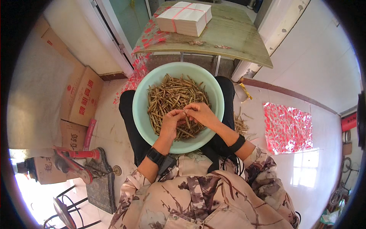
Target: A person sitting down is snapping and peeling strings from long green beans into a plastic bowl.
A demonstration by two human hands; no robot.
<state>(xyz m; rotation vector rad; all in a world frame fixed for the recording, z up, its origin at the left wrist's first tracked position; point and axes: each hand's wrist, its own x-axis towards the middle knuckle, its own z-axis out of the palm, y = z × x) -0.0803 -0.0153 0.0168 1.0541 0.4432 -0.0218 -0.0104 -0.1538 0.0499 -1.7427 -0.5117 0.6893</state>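
A pale green plastic basin (pixel 140 128) rests on my lap between my knees. Inside it lies a heap of dry brown bean pods (pixel 171 94). Over the near part of the heap, my left hand (pixel 171 123) and my right hand (pixel 202 115) meet with thumbs and fingertips together. Both pinch one dry pod (pixel 187 118), largely covered by my fingers. Its lower end points down toward the heap.
Ahead stands a low wooden-topped table (pixel 228 28) with a tied stack of white paper (pixel 186 18). Loose empty husks (pixel 240 124) lie on the floor to the right, near a red-patterned plastic sheet (pixel 287 128). Cardboard boxes (pixel 85 97) and a red-framed machine (pixel 77 163) stand at left.
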